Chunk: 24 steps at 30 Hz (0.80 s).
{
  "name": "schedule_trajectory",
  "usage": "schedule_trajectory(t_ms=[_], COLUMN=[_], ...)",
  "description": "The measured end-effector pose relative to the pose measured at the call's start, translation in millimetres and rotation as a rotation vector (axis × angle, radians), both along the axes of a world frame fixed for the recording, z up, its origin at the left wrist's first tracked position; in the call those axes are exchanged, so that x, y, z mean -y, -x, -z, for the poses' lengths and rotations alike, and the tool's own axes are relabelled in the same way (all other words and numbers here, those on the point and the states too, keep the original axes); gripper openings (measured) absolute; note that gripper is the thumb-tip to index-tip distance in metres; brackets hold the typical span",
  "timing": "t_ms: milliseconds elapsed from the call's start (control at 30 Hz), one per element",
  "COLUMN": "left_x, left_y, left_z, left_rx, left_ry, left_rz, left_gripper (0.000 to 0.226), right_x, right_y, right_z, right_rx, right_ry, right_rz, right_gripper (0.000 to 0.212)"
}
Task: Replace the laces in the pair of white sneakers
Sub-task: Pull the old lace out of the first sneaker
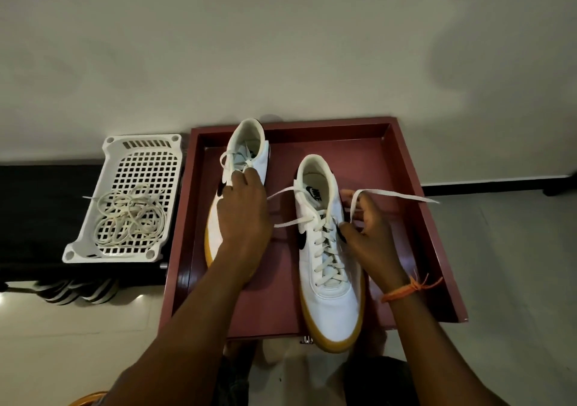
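Two white sneakers with gum soles lie in a dark red tray [437, 237]. My left hand [242, 215] lies over the left sneaker [249, 153], fingers curled at its lace near the tongue. The right sneaker [327, 281] is laced up to the top eyelets. Its cream lace [402, 194] has one loose end out to the left, while the other end loops over the fingers of my right hand [370, 231], which pinches it beside the shoe's right edge.
A white perforated basket [115, 153] left of the tray holds a tangle of cream laces [129, 218] and sits on a black surface [40, 206]. A pale wall rises behind. An orange thread circles my right wrist.
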State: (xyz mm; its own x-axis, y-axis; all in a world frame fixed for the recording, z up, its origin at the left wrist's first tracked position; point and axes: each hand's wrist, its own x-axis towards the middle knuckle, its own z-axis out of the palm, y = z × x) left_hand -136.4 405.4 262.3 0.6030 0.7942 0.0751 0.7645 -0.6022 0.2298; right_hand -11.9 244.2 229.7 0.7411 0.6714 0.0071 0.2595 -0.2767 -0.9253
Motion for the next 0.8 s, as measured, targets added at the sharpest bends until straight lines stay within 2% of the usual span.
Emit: schedule_trajectory(t_ms=[100, 167, 233, 267, 333, 400, 467, 567, 600, 700, 733, 800], left_x=[36, 56, 67, 67, 59, 47, 37, 36, 40, 50, 51, 49], left_y=[-7, -6, -3, -3, 1, 1, -4, -17, -21, -25, -25, -26], left_z=[-3, 2, 4, 0, -9, -16, -25, -24, -21, -10, -7, -4], left_rx=[-0.305, -0.499, -0.726, -0.764, -0.697, -0.513, -0.276, 0.150, 0.207, 0.176, 0.171, 0.198], left_ry=[-0.173, -0.065, 0.140, 0.188, 0.274, 0.362, 0.286, 0.192, 0.169, 0.026, -0.010, 0.043], left_rz=[0.246, 0.350, 0.414, 0.419, 0.356, 0.228, 0.146, 0.174, 0.252, 0.382, 0.376, 0.366], left_gripper=[0.036, 0.037, 0.033, 0.032, 0.030, 0.028, 0.015, 0.011, 0.012, 0.007, 0.007, 0.011], right_x=[5, 9, 12, 12, 12, 11, 10, 10, 10, 2, 0, -2], right_y=[-6, -9, -13, -15, -19, -20, -18, -17, -17, -9, -7, -3], right_z=[-1, -1, 2, 4, 6, 3, 0, -8, -10, -9, -4, 8], right_rx=[0.263, 0.487, 0.517, 0.478, 0.369, 0.296, 0.218, 0.281, 0.303, 0.323, 0.351, 0.377], right_ry=[0.072, 0.213, 0.300, 0.300, 0.272, 0.241, 0.181, 0.115, 0.080, 0.024, 0.046, 0.092], right_rz=[-0.013, -0.085, -0.126, -0.105, -0.002, 0.140, 0.279, 0.430, 0.405, 0.111, 0.006, -0.115], right_gripper=[0.058, 0.067, 0.063, 0.055, 0.035, 0.030, 0.033, 0.038, 0.043, 0.057, 0.054, 0.040])
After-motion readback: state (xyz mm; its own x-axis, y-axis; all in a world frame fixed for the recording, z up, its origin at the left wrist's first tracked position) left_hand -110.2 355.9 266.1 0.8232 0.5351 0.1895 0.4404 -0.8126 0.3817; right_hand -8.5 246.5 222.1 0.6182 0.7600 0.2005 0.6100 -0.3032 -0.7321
